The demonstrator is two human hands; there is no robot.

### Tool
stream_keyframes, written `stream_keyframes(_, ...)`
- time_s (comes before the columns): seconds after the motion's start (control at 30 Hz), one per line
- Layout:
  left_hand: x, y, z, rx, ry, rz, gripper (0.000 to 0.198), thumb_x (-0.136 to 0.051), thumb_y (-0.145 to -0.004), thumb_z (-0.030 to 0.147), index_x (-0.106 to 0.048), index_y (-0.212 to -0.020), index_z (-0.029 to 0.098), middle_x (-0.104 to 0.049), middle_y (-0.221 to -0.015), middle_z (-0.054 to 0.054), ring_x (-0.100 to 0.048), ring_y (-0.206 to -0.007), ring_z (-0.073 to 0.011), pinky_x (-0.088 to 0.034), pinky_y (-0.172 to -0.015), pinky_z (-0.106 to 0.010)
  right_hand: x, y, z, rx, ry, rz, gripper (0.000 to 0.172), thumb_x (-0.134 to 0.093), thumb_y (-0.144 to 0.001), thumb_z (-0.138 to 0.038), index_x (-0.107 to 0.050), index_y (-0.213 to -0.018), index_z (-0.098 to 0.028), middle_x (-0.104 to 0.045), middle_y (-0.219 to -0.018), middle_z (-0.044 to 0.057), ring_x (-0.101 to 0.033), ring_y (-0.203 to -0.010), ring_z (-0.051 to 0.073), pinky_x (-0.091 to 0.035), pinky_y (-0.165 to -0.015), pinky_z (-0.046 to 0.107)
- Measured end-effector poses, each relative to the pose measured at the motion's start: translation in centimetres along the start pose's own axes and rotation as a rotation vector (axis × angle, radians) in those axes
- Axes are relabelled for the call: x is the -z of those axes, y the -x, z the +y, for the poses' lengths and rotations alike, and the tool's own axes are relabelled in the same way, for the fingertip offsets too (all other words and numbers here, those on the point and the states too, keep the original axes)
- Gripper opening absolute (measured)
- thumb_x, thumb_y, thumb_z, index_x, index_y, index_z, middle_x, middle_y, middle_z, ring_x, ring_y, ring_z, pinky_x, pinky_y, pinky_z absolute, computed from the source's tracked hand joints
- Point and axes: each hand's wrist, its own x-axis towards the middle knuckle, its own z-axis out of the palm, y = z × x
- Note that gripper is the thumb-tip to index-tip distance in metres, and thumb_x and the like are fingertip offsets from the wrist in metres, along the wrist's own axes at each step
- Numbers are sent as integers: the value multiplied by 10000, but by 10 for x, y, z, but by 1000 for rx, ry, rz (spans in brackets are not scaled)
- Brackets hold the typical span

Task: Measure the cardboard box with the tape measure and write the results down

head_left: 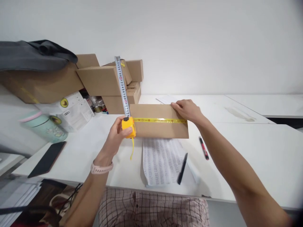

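My left hand is wrapped round a yellow tape measure, thumb on its front. Its pale metal blade sticks out upward, tilted a little to the left, with printed numbers showing. A yellow strap hangs below the case. Beside it is a cardboard box with yellow printed packing tape along its middle. My right hand grips the box at its upper right edge, fingers over the top. The box hides the upper part of a printed sheet of paper, on which a black pen lies.
A red and black marker lies on the white table at right. Left stand a mint tumbler, a dark flat slab and a white avocado-print box. Opened cardboard boxes and a grey bag are stacked behind.
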Motion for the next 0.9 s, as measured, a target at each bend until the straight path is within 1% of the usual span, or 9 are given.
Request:
stream_keyframes(0.07, -14, 9, -5, -17, -10, -47, 574, -839, -700, 352, -543, -1180, 242, -618, -1062, -33, -667, -805, -178, -590, -643, -291, -8, -15, -4, 97, 2, 38, 421, -358, -998, -411, -681, -819, -208, -740, -1057, 120, -621, -1063, 285, -459, -849, 376)
stream_keyframes(0.1, -22, 16, -10, -1, -1, -103, 590, -841, -706, 341, -542, -1206, 251, -619, -1067, -38, -662, -821, -180, -585, -647, -285, -12, -20, -6, 102, -7, 38, 395, -347, -997, -357, -672, -832, -206, -742, -1041, 119, -631, -1029, 273, -452, -843, 365)
stream_keyframes(0.2, -47, 47, -33, 159, 104, -333, 625, -836, -727, 361, -532, -1263, 257, -617, -1075, -59, -661, -870, -208, -585, -689, -317, -22, -30, -14, -5, 11, 51, 386, -302, -1003, -316, -654, -892, -201, -743, -1033, 138, -655, -972, 283, -439, -856, 382)
stream_keyframes(0.27, -60, 66, -50, 292, 194, -398, 620, -834, -732, 390, -531, -1256, 252, -610, -1060, -60, -657, -865, -210, -577, -705, -333, -26, -33, -17, -45, 30, 78, 451, -248, -1021, -358, -649, -891, -198, -738, -1060, 159, -651, -1033, 309, -426, -909, 415)
stream_keyframes(0.4, -75, 92, -77, 406, 340, -357, 646, -839, -725, 429, -519, -1258, 254, -590, -1063, -50, -633, -885, -200, -547, -757, -341, -30, -36, -18, -61, -6, 93, 617, -131, -1034, -480, -657, -899, -187, -736, -1076, 178, -644, -1084, 329, -407, -979, 476)
stream_keyframes(0.5, -78, 101, -84, 446, 372, -355, 670, -849, -706, 449, -516, -1256, 261, -588, -1086, -52, -627, -888, -202, -527, -753, -333, -32, -39, -19, -77, -21, 112, 657, -133, -1021, -546, -659, -859, -186, -739, -1030, 175, -650, -1054, 327, -392, -1000, 506)
stream_keyframes(0.67, -79, 105, -87, 505, 377, -362, 699, -879, -646, 430, -522, -1228, 280, -600, -1089, -52, -602, -867, -199, -523, -756, -350, -36, -43, -25, -108, 29, 142, 655, -248, -972, -649, -642, -727, -186, -731, -876, 163, -660, -967, 332, -361, -1012, 528)
stream_keyframes(0.8, -78, 106, -94, 533, 335, -354, 769, -885, -626, 418, -493, -1276, 299, -600, -1074, -60, -598, -921, -236, -540, -792, -398, -38, -46, -29, -104, 79, 156, 630, -339, -930, -688, -669, -771, -176, -726, -840, 163, -661, -923, 343, -360, -991, 549)
stream_keyframes(0.9, -79, 109, -98, 521, 251, -338, 802, -885, -631, 391, -472, -1314, 304, -594, -1093, -67, -591, -920, -236, -541, -793, -402, -39, -47, -30, -112, 89, 156, 619, -375, -916, -690, -682, -799, -166, -725, -850, 175, -658, -923, 348, -368, -978, 552)
